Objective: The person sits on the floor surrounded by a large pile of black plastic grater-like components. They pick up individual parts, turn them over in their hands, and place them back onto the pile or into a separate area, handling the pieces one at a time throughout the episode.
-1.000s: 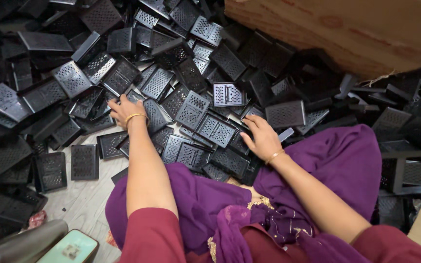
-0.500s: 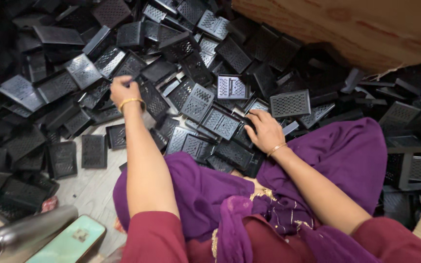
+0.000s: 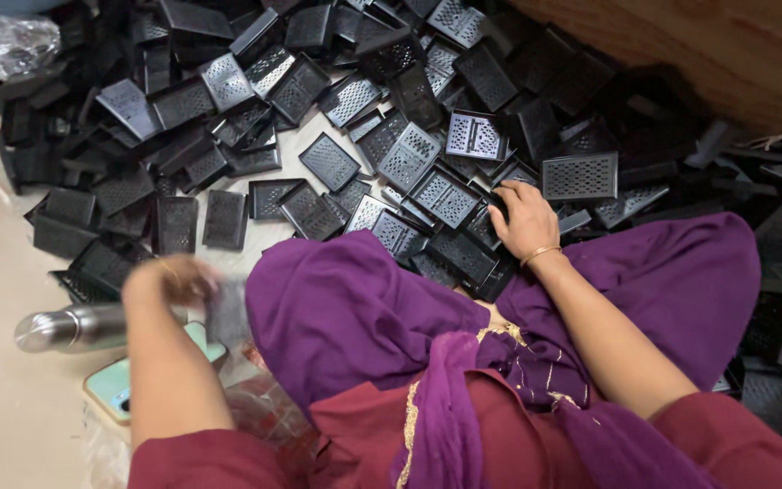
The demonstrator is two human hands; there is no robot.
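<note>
I sit on the floor before a big heap of black perforated plastic grilles (image 3: 445,195). My left hand (image 3: 169,281) is drawn back near my left knee and blurred; it holds one dark grille piece (image 3: 226,312) above the phone. My right hand (image 3: 522,222) rests palm down on the pile just past my purple-clad knee, fingers curled over a grille (image 3: 463,254). A gold bangle circles each wrist.
A steel bottle (image 3: 74,328) lies on the floor at my left, beside a phone in a mint-green case (image 3: 119,389). A brown cardboard box (image 3: 726,54) stands at the upper right. A clear plastic bag (image 3: 6,45) lies at the top left.
My left hand has pulled back from the pile toward my left side, carrying a grille. The view has shifted right. My right hand stays on the heap.
</note>
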